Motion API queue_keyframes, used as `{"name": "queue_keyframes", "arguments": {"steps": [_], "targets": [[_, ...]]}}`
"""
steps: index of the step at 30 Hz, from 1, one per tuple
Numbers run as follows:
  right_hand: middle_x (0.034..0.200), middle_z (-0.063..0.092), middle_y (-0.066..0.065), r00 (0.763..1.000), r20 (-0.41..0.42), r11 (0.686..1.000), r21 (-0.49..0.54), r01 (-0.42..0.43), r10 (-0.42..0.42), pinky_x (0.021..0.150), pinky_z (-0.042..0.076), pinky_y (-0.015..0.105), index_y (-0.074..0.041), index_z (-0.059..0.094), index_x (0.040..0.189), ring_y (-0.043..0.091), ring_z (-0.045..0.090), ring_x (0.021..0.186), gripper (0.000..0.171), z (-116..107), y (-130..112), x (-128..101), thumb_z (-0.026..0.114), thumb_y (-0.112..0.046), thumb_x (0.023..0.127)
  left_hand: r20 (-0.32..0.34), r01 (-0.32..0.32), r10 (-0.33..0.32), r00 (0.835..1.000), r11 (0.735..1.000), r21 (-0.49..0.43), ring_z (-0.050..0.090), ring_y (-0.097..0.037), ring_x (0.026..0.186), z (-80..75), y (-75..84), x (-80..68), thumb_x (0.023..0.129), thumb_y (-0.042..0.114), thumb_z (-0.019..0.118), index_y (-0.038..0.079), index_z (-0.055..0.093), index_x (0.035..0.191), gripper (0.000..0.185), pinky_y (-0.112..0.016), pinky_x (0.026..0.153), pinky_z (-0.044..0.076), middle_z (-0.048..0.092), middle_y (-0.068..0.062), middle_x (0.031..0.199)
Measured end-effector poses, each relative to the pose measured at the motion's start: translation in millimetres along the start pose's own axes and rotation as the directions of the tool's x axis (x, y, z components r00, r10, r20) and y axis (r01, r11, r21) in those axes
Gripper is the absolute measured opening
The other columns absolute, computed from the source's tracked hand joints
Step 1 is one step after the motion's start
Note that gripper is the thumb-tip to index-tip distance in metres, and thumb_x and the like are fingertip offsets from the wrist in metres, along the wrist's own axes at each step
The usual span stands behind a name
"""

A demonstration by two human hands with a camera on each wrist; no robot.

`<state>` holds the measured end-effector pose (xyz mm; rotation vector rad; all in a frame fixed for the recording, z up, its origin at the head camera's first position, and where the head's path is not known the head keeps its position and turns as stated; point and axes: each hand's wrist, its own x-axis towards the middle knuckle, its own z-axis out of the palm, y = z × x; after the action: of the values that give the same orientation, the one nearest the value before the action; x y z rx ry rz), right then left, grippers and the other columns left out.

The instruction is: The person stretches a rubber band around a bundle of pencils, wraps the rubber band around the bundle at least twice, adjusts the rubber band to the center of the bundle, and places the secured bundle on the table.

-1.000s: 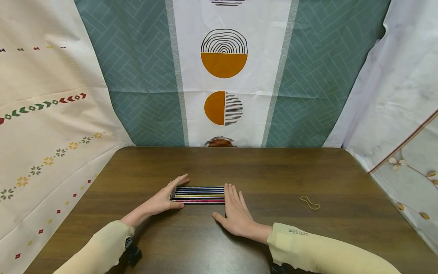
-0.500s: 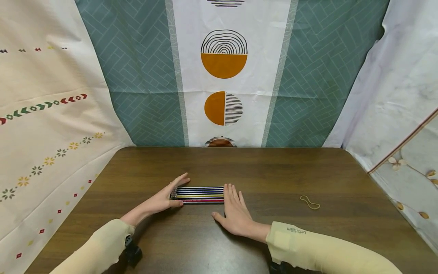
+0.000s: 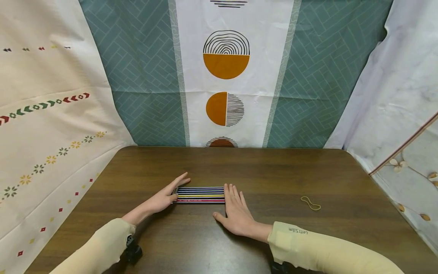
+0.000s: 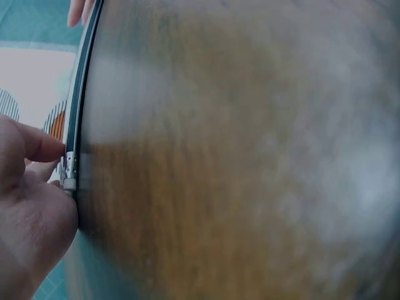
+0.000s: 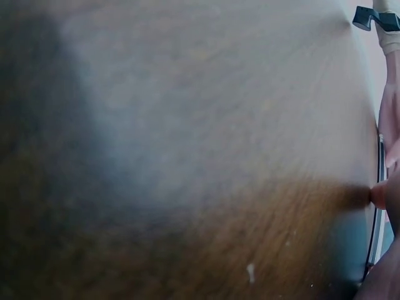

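Several pencils (image 3: 201, 195) lie side by side in a flat row on the table, mostly dark striped, with one yellow and one red among them. My left hand (image 3: 163, 198) is at their left end, fingers stretched out past the far edge and thumb over the pencils. In the left wrist view, the thumb tip is right beside a metal ferrule (image 4: 71, 164) and eraser of the nearest pencil. My right hand (image 3: 236, 215) lies across the right end, fingers straight and thumb spread; it hides the pencils' right tips.
A thin yellowish rubber band (image 3: 310, 203) lies on the brown table (image 3: 267, 171) to the right of my right hand. Patterned curtains (image 3: 150, 76) hang behind the table's far edge and along both sides.
My left thumb has moved from the near edge of the row up over the pencils. The right hand stays in place against the row's right end.
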<state>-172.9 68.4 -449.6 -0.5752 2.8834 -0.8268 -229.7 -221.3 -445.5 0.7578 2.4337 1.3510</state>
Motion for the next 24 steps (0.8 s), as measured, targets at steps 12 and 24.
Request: {"name": "queue_keyframes", "arguments": {"steps": [12, 24], "targets": [[0.165, 0.007, 0.024, 1.000, -0.010, 1.000, 0.017, -0.004, 0.005, 0.122, 0.007, 0.059, 0.001, 0.006, 0.158, 0.038, 0.005, 0.155, 0.093, 1.1, -2.1, 1.7, 0.061, -0.042, 0.095, -0.057, 0.017, -0.016, 0.998, 0.999, 0.029, 0.014, -0.042, 0.152, 5.0, -0.9, 0.6, 0.095, -0.012, 0.035, 0.010, 0.007, 0.160, 0.074, -0.065, 0.115, 0.016, 0.032, -0.021, 0.159], [0.165, 0.007, 0.023, 1.000, -0.023, 0.998, 0.056, -0.005, 0.006, 0.121, 0.006, 0.061, 0.003, 0.007, 0.157, 0.039, 0.005, 0.154, 0.094, 2.4, -5.2, 2.7, 0.063, -0.040, 0.094, -0.093, 0.022, -0.015, 0.996, 0.997, 0.074, 0.024, -0.040, 0.148, 7.6, 2.3, -0.4, 0.095, -0.003, 0.051, 0.008, 0.008, 0.159, 0.078, -0.054, 0.106, 0.030, 0.035, -0.021, 0.158]]}}
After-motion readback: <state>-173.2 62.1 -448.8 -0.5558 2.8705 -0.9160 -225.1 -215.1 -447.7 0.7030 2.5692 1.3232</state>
